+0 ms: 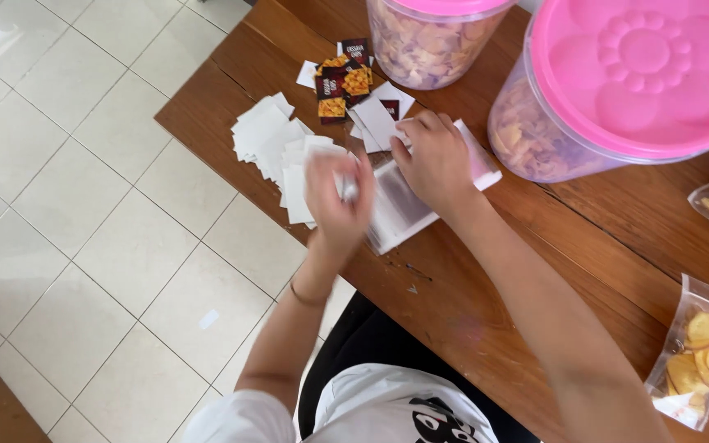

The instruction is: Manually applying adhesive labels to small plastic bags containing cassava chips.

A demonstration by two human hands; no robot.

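Two pink-lidded tubs (617, 90) hold chips; left hand (336, 197), blurred, fingers pinching a small pale thing; right hand (435, 160), fingers curled, presses a clear pouch (408, 205) on the table (469, 287).

A single view is given, taken from a camera worn on the head. The scene is looked down on steeply and from close range, over the wooden table (453, 295), whose edge is cut diagonally across the frame, with tiled floor (84, 205) shown at the left.
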